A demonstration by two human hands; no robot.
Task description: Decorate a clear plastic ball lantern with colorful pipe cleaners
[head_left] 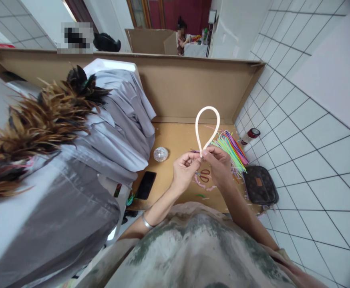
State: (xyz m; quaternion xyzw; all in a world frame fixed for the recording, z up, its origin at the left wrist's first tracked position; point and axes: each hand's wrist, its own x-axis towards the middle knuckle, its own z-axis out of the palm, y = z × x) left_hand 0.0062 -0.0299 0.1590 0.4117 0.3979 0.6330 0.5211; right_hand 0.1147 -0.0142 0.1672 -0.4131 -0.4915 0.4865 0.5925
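Note:
A thick white cord-like strip point(197, 129) is bent into an upright teardrop loop, its ends meeting at the bottom. My left hand point(184, 170) pinches those ends between thumb and fingers. From the other side, my right hand point(218, 162) grips the same spot with closed fingers. Below the hands, a pair of scissors with reddish-brown handles point(205, 176) lies on the table, its blades hidden. A pink wavy strip point(204, 187) curves around the handles. Just right of my right hand is a pile of colourful pipe cleaners point(232, 152).
A clear faceted ball point(161, 154) and a black phone point(146, 185) lie left on the brown table point(170, 136). At right are a dark pouch point(260, 185) and a jar point(250, 136). Grey cloth point(123, 104) and brown feathers point(49, 116) fill the left. A cardboard wall point(190, 86) stands behind; a person sits beyond.

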